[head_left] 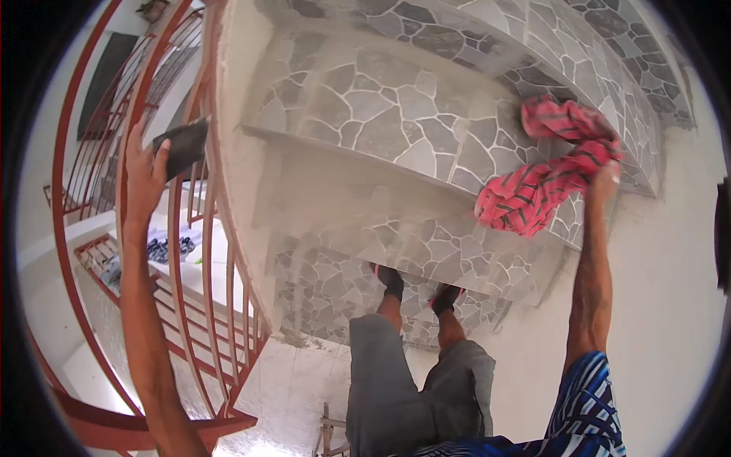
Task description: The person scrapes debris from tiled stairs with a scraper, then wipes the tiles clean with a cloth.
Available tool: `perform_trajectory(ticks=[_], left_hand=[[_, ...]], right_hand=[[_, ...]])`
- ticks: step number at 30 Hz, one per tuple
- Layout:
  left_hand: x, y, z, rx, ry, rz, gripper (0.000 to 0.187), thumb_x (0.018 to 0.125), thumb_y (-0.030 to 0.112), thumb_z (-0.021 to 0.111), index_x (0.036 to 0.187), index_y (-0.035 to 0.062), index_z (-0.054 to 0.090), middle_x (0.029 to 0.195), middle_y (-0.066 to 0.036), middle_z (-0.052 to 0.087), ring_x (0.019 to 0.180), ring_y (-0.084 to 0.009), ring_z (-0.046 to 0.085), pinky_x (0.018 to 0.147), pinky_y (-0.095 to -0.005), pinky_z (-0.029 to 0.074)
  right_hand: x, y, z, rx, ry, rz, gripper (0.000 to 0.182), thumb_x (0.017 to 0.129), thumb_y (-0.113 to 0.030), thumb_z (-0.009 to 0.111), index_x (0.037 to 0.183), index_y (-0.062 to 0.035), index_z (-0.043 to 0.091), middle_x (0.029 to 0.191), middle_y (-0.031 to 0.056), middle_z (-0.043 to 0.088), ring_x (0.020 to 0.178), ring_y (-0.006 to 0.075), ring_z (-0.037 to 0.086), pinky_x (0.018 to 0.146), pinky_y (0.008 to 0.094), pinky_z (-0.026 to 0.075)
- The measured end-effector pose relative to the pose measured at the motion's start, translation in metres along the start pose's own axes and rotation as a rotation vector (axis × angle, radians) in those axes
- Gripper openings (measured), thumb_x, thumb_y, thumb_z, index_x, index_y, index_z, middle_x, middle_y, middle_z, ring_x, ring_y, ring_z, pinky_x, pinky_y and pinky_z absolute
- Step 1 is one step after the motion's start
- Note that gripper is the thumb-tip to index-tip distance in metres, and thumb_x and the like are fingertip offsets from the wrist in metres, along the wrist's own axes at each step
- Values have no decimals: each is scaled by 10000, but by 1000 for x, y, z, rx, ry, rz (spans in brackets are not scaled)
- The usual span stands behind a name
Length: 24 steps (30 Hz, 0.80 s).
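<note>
My right hand (604,183) is closed on a red cloth (548,183) with dark stripes. The cloth is bunched and blurred by motion, spread over the edge of a stone-patterned step (396,114) and the tread above it. Out to the left, by the railing, my left hand (145,167) grips a dark, flat, rectangular object (185,148) between thumb and fingers. Its exact kind cannot be made out. The fingers of my right hand are partly hidden by the cloth.
A red-brown metal railing (175,251) runs down the left side of the stairs. On the right rises a pale wall (655,305). My feet (391,280) stand on a lower step. Beyond the railing, dark patterned cloth (171,249) lies on a white surface.
</note>
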<state>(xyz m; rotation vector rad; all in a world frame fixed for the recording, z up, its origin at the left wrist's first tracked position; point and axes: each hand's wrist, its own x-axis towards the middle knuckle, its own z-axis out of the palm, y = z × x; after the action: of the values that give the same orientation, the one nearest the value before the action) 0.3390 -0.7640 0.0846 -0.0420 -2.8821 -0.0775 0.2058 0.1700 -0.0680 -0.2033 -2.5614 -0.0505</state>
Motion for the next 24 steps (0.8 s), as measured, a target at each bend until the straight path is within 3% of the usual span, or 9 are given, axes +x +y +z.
perform_trajectory(ticks=[2,4,7,10,14,18,20,22,24], left_hand=[[9,-14,5,154,-144,79,397,1020,281,517,1194,-50,650,1536,-210,353,1431,-372,320,1178,-460,247],[13,-18,12,247,-244,116,373,1006,261,528,1127,-56,681,1545,-217,338,1436,-381,310,1179,-468,244],[18,-13,2,287,-406,123,306,962,186,558,1049,-68,704,1535,-237,336,1425,-401,311,1170,-475,246],[16,-32,3,126,-293,242,270,945,165,577,1034,-51,710,1539,-209,348,1440,-383,293,1178,-476,235],[25,-1,-20,320,-338,288,243,967,178,563,961,-19,704,1561,-131,357,1487,-351,213,1210,-499,161],[39,-19,-43,308,-178,234,272,992,186,532,1045,-8,716,1611,-107,257,1510,-299,169,1216,-505,129],[43,-38,-44,275,-219,199,241,990,150,533,1012,-43,675,1610,-163,224,1484,-378,208,1178,-487,224],[39,-56,-35,68,-276,72,249,1004,150,520,1043,-52,659,1609,-194,202,1470,-404,233,1158,-474,270],[22,-97,-23,154,-264,90,291,1011,166,525,1132,-77,631,1554,-263,284,1416,-433,334,1113,-452,342]], right_hand=[[-48,15,88,-67,-270,24,440,1014,-338,408,990,38,635,833,266,650,757,441,630,654,527,464],[-82,-49,64,118,-222,341,483,985,-404,473,992,50,637,846,269,658,782,412,657,688,520,483],[-76,-116,5,328,-633,501,539,946,-452,544,1030,72,642,842,263,659,842,382,683,743,497,506],[-60,-150,-28,413,-782,209,547,923,-440,576,1061,85,636,804,251,644,864,359,693,777,493,509],[-41,-128,-16,334,-737,126,521,876,-414,589,1047,75,640,773,226,657,841,352,702,757,472,523],[-2,-81,-7,286,-536,484,438,840,-372,592,994,33,655,798,244,680,813,432,682,701,491,507],[16,-32,-1,490,-445,722,399,827,-334,614,1006,22,635,831,261,675,810,468,660,691,506,490],[13,36,18,190,-410,139,367,798,-269,636,1036,8,598,825,243,661,796,473,642,675,511,474],[9,37,31,72,-356,-210,357,771,-203,644,1062,-11,566,824,235,641,800,478,627,670,520,462]])
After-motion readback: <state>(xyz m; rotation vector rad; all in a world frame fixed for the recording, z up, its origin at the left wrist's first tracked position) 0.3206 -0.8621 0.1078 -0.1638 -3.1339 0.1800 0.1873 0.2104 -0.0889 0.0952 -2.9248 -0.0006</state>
